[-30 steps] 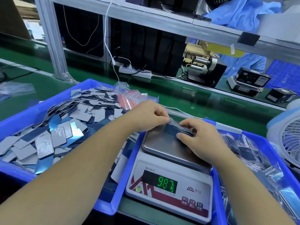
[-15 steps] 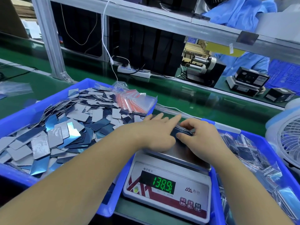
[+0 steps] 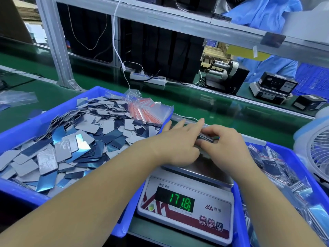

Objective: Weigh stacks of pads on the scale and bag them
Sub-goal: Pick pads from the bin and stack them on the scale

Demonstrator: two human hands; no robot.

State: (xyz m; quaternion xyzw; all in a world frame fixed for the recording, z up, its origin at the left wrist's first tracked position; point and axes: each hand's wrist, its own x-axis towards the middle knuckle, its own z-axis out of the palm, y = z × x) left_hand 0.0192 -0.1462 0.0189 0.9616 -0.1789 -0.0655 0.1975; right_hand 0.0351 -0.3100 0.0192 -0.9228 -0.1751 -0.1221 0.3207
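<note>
1. The left hand point(image 3: 179, 142), fingers straight, presses against a stack of pads point(image 3: 206, 137) on the scale point(image 3: 187, 205).
2. The right hand point(image 3: 224, 147) grips the stack's other side.
3. Loose pads point(image 3: 71, 139) fill the blue bin point(image 3: 21, 193) alongside.
</note>
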